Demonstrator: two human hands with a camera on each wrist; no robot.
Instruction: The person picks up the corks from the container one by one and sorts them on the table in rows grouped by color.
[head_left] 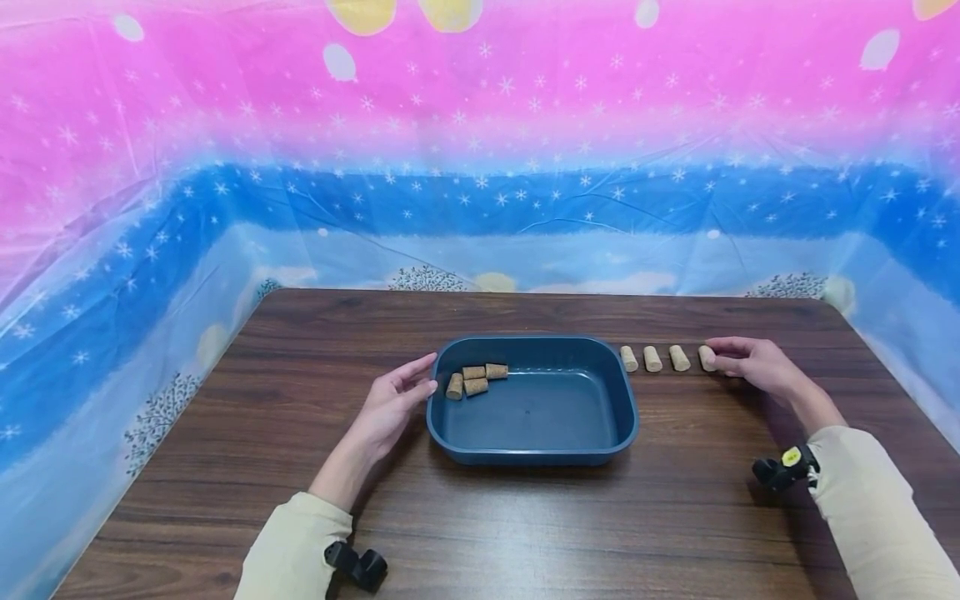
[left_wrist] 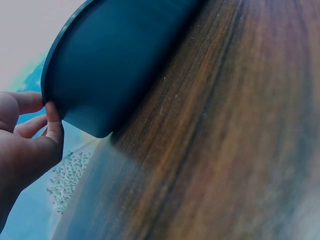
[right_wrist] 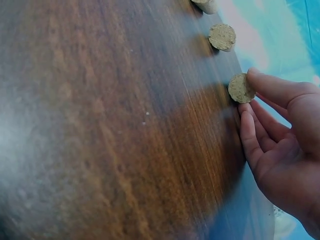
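Note:
My left hand (head_left: 387, 408) is at the left side of a dark blue rectangular tub (head_left: 525, 457), fingertips at its outer rim. In the left wrist view its thumb and fingers meet the edge of the tub (left_wrist: 110, 70) near one corner. With thumb and fingers, my right hand (head_left: 761, 369) pinches a tapered cork (head_left: 707, 358), the rightmost of a row beside the tub. The cork (right_wrist: 241, 88) shows its round end in the right wrist view. Three more pale corks (head_left: 652, 359) lie left of it. Several browner corks (head_left: 475, 387) lie at the tub's left end.
The dark wood-grain table (head_left: 480, 533) runs under everything. A pink and blue snowflake-patterned curtain (head_left: 525, 200) hangs behind it and along both sides. Each sleeve carries a small black wrist device (head_left: 787, 468).

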